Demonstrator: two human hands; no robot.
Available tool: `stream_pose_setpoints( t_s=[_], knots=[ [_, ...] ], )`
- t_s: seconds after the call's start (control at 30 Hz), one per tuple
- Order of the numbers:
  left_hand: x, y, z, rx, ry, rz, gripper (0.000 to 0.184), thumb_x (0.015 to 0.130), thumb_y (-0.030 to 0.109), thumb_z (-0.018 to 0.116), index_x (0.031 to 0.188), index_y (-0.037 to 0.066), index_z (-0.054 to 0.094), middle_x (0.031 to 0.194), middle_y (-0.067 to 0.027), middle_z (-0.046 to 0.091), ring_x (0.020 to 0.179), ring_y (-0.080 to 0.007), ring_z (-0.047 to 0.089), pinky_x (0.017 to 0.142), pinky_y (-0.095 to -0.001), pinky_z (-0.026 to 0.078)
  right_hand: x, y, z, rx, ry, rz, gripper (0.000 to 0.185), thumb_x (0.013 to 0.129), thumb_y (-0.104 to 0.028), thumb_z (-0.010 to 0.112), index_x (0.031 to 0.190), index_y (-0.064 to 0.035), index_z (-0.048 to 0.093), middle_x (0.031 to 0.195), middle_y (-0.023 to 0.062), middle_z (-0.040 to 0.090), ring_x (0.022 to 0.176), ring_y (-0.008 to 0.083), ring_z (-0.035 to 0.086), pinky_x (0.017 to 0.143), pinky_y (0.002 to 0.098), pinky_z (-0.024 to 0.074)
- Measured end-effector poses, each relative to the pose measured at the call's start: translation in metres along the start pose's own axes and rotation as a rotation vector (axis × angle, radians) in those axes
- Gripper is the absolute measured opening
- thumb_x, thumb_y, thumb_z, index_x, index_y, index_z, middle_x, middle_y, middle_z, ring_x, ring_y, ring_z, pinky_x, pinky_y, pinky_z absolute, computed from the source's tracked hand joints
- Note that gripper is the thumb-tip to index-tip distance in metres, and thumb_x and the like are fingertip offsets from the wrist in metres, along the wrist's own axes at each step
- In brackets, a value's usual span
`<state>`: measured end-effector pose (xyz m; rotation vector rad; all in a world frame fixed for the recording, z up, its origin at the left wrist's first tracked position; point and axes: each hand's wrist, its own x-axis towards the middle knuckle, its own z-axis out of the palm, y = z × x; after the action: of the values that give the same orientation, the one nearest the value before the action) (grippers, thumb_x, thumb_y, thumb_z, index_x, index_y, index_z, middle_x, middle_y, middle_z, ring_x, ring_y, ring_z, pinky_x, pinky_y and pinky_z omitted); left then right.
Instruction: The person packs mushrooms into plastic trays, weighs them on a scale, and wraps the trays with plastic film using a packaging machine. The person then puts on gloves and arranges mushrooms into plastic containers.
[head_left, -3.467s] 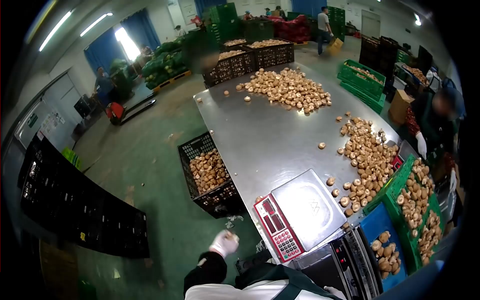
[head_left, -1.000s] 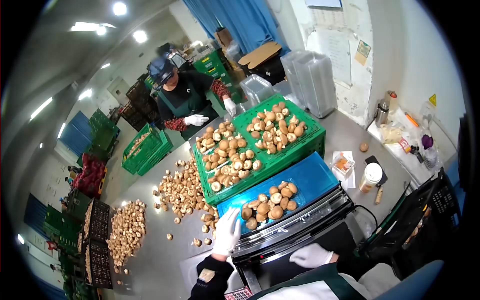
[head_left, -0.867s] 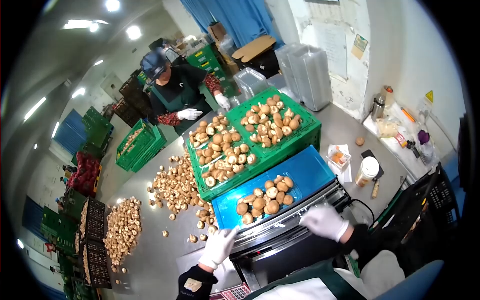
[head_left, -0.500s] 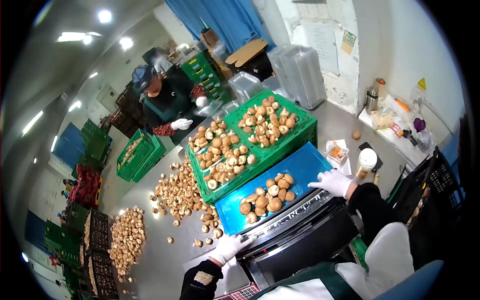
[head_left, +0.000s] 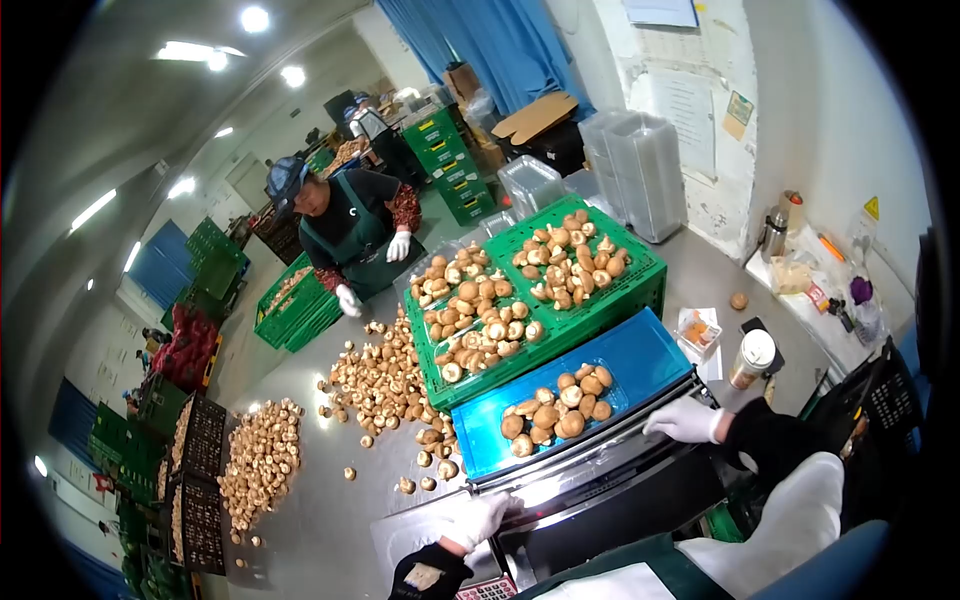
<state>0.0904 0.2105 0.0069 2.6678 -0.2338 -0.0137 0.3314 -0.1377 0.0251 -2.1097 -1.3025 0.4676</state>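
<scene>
A clear tray of brown mushrooms (head_left: 560,408) rests on a blue board (head_left: 640,350) in front of me. Along the board's near side runs a dark machine with a metal edge (head_left: 610,450), and glossy plastic film (head_left: 555,488) shows across it. My left hand (head_left: 482,520), in a white glove, is closed at the film's left end. At the right end my right hand (head_left: 685,420), also gloved, has its fingers pressed together on the film. The film's edge under the fingers is hard to make out.
Behind the board a green crate (head_left: 655,290) bears trays of mushrooms. Loose mushrooms (head_left: 380,375) lie on the metal table. At right stand a white-lidded cup (head_left: 752,358) and a dark crate (head_left: 890,395). Across the table is a co-worker (head_left: 350,225) in gloves.
Both my hands have drawn nearer to my body, across the machine, with film between them. My view has shifted left. The co-worker's hands have lowered and moved apart.
</scene>
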Motion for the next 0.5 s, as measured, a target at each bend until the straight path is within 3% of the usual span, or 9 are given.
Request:
stream_pose_setpoints(
  t_s=[0.03, 0.1, 0.13, 0.17, 0.27, 0.33, 0.37, 0.43, 0.5],
  knots=[
    [-0.009, 0.013, -0.006, -0.147, 0.048, -0.014, 0.014, 0.090, 0.018, 0.045, 0.088, 0.010, 0.056, 0.065, -0.0075, 0.053, 0.058, -0.0211, 0.055, 0.053, -0.0304, 0.044, -0.007, -0.004, -0.007, 0.095, -0.040, 0.013, 0.016, 0.084, -0.017, 0.049, 0.088, -0.0118, 0.063, 0.088, 0.0077, 0.063, 0.079, 0.0261, 0.060, 0.072, 0.0343, 0.0475],
    [-0.023, 0.032, -0.024, -0.628, -0.218, -0.362, 0.019, 0.094, 0.019, 0.038, 0.093, 0.007, 0.053, 0.063, 0.0011, 0.045, 0.054, -0.0101, 0.045, 0.053, -0.0227, 0.040, -0.016, -0.033, -0.031, 0.205, -0.167, 0.072, 0.018, 0.086, -0.018, 0.047, 0.091, -0.0097, 0.063, 0.089, 0.0084, 0.064, 0.084, 0.0244, 0.060, 0.077, 0.0329, 0.0457],
    [-0.022, 0.052, -0.045, -0.818, -0.283, -0.505, 0.022, 0.094, 0.018, 0.037, 0.096, 0.003, 0.054, 0.078, -0.0013, 0.056, 0.072, -0.0094, 0.054, 0.063, -0.0234, 0.044, -0.014, -0.040, -0.039, 0.208, -0.224, 0.063, 0.019, 0.086, -0.018, 0.048, 0.092, -0.0095, 0.063, 0.088, 0.0077, 0.064, 0.084, 0.0236, 0.060, 0.078, 0.0321, 0.0455],
    [-0.023, 0.041, -0.041, -1.068, -0.330, -0.654, 0.019, 0.094, 0.016, 0.038, 0.096, 0.003, 0.051, 0.073, -0.0003, 0.052, 0.068, -0.0069, 0.051, 0.061, -0.0196, 0.043, -0.011, -0.043, -0.046, 0.213, -0.280, 0.055, 0.019, 0.086, -0.018, 0.048, 0.092, -0.0093, 0.063, 0.088, 0.0070, 0.064, 0.084, 0.0229, 0.060, 0.078, 0.0313, 0.0454],
    [-0.013, 0.034, -0.048, -0.927, -0.274, -0.466, 0.017, 0.094, 0.015, 0.038, 0.092, 0.002, 0.049, 0.070, -0.0016, 0.051, 0.064, -0.0085, 0.052, 0.060, -0.0208, 0.043, 0.004, -0.043, -0.057, 0.319, -0.233, 0.004, 0.017, 0.085, -0.013, 0.049, 0.091, -0.0057, 0.063, 0.087, 0.0077, 0.064, 0.081, 0.0208, 0.061, 0.076, 0.0296, 0.0463],
    [-0.001, 0.040, -0.059, -0.938, -0.080, -0.274, 0.016, 0.093, 0.008, 0.036, 0.093, 0.004, 0.051, 0.070, -0.0008, 0.049, 0.067, -0.0099, 0.050, 0.062, -0.0249, 0.043, 0.016, -0.041, -0.057, 0.322, -0.192, -0.002, 0.017, 0.085, -0.013, 0.048, 0.091, -0.0054, 0.062, 0.086, 0.0079, 0.064, 0.080, 0.0210, 0.061, 0.075, 0.0299, 0.0465],
    [0.003, 0.034, -0.054, -0.890, -0.067, -0.314, 0.007, 0.088, 0.010, 0.048, 0.089, 0.005, 0.051, 0.071, -0.0046, 0.051, 0.067, -0.0158, 0.052, 0.064, -0.0284, 0.044, 0.022, -0.033, -0.054, 0.312, -0.183, 0.020, 0.016, 0.085, -0.012, 0.048, 0.090, -0.0054, 0.062, 0.086, 0.0078, 0.064, 0.079, 0.0213, 0.061, 0.074, 0.0300, 0.0466],
    [0.016, 0.033, -0.053, -0.255, -0.175, -0.264, 0.015, 0.075, 0.015, 0.061, 0.080, 0.006, 0.051, 0.076, -0.0090, 0.052, 0.071, -0.0229, 0.053, 0.065, -0.0331, 0.044, 0.030, -0.018, -0.040, 0.253, -0.103, 0.014, 0.017, 0.084, -0.015, 0.047, 0.087, -0.0067, 0.061, 0.080, 0.0080, 0.063, 0.073, 0.0243, 0.060, 0.069, 0.0321, 0.0461],
    [0.039, 0.054, -0.056, 0.236, -0.118, -0.164, 0.023, 0.063, 0.018, 0.068, 0.071, 0.007, 0.049, 0.081, -0.0112, 0.052, 0.076, -0.0284, 0.052, 0.066, -0.0379, 0.042, 0.036, -0.009, -0.023, 0.122, 0.081, -0.215, 0.015, 0.083, -0.014, 0.048, 0.081, -0.0041, 0.059, 0.073, 0.0095, 0.058, 0.067, 0.0261, 0.056, 0.067, 0.0333, 0.0456]
  ],
)
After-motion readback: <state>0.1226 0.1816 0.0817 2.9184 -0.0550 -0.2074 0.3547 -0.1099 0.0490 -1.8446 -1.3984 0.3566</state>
